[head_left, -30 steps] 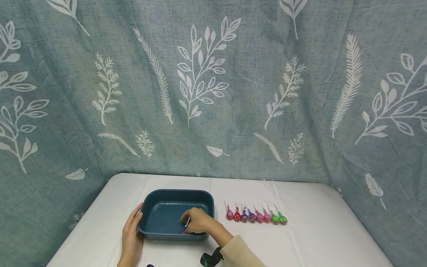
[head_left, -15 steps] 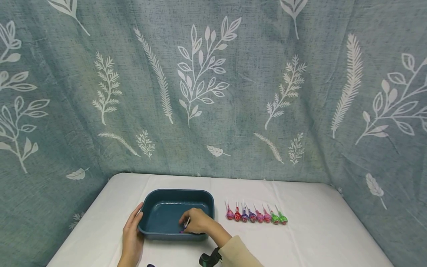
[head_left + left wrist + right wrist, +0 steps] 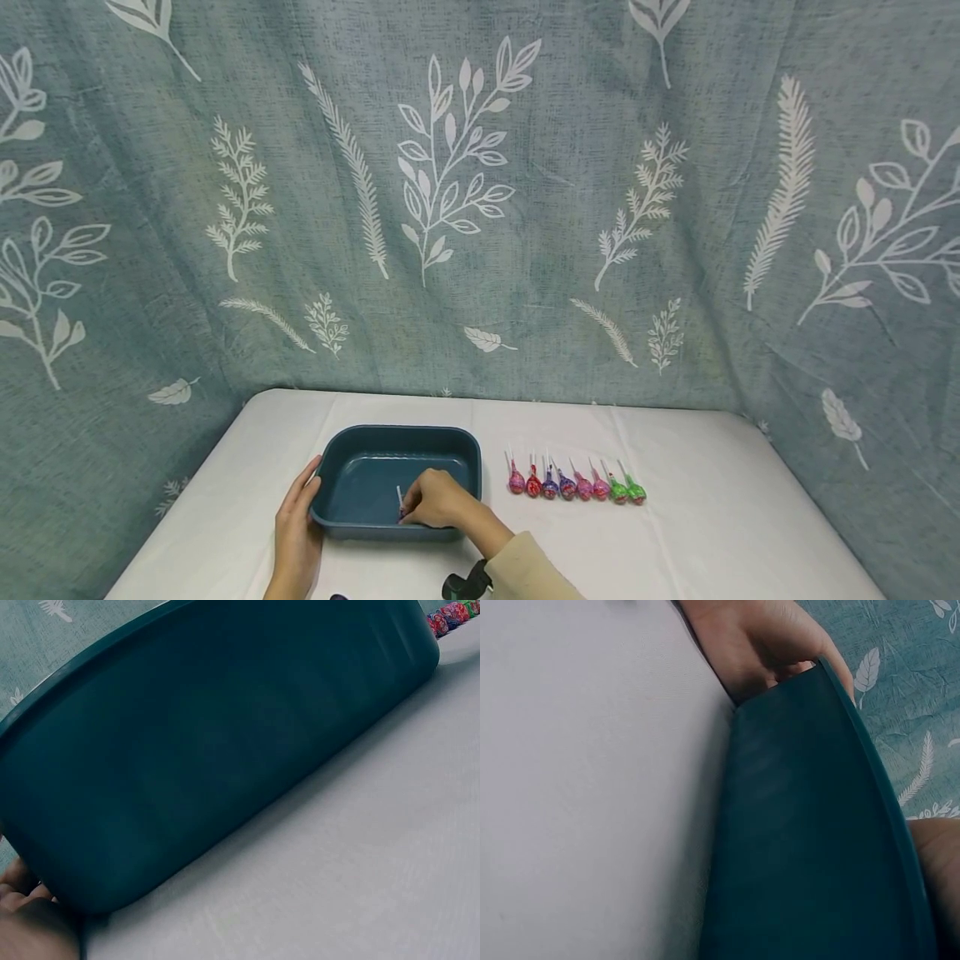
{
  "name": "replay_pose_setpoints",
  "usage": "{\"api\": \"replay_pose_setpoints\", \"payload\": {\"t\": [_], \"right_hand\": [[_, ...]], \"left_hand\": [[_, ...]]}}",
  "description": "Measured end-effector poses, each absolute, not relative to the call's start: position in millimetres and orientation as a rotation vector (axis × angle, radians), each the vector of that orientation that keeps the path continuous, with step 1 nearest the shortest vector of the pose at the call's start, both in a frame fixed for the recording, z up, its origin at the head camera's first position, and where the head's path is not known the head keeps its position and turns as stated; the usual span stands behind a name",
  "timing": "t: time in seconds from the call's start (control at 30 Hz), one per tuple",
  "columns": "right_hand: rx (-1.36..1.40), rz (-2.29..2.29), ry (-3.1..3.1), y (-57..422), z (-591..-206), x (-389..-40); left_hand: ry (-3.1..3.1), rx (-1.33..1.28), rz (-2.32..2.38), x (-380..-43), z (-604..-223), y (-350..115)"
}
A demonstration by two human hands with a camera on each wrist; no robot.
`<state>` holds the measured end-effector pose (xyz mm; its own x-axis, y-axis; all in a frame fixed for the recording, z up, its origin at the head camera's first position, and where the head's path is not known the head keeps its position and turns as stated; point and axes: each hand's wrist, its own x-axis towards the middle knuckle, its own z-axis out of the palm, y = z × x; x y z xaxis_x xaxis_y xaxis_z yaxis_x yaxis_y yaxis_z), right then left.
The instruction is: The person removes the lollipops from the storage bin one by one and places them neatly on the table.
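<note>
A dark teal rectangular basin point(image 3: 367, 531) stands on the white table; its outer wall fills much of both wrist views. My left hand point(image 3: 297, 533) rests along the basin's left end, fingers extended against the outside wall; the right wrist view shows this hand point(image 3: 761, 637) at the wall too. Inside the basin, near its front wall, my right hand point(image 3: 438, 500) pinches a purple-wrapped lollipop point(image 3: 403, 513). Its white stick points up, and the fingers partly cover the candy head. In the right wrist view the basin hides this hand's fingers.
Right of the basin lies a row of several wrapped lollipops point(image 3: 567, 487) in pink, red, purple and green, sticks pointing away. A leaf-patterned teal cloth point(image 3: 555, 208) hangs behind and beside the white table point(image 3: 712, 517).
My right hand has shifted slightly left inside the basin. The lollipop has turned, its stick now more upright and left of the fingers. My left hand has stayed put.
</note>
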<state>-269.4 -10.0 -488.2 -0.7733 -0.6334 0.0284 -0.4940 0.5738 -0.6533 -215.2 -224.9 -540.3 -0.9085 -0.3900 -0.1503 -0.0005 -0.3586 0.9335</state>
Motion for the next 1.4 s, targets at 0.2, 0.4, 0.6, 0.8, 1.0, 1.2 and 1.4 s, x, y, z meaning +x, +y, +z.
{"api": "replay_pose_setpoints", "payload": {"t": [0.2,0.4,0.6,0.8,1.0,1.2,1.4], "right_hand": [[-0.956,-1.025,2.588,-8,-489,-270],[-0.878,-1.137,2.502,-6,-487,-272],[-0.745,-1.363,2.36,0,-481,-272],[-0.669,-1.586,2.238,9,-474,-272],[-0.592,-1.712,2.162,22,-466,-271],[-0.523,-1.742,2.228,39,-463,-272],[-0.464,-1.768,2.336,58,-466,-274]], "left_hand": [[-1.621,0.522,-2.352,-215,-540,-225],[-1.618,0.517,-2.346,-215,-540,-225],[-1.623,0.488,-2.357,-214,-540,-225],[-1.63,0.463,-2.363,-213,-540,-226],[-1.629,0.472,-2.363,-213,-540,-226],[-1.633,0.489,-2.359,-213,-539,-226],[-1.641,0.498,-2.36,-214,-538,-226]]}}
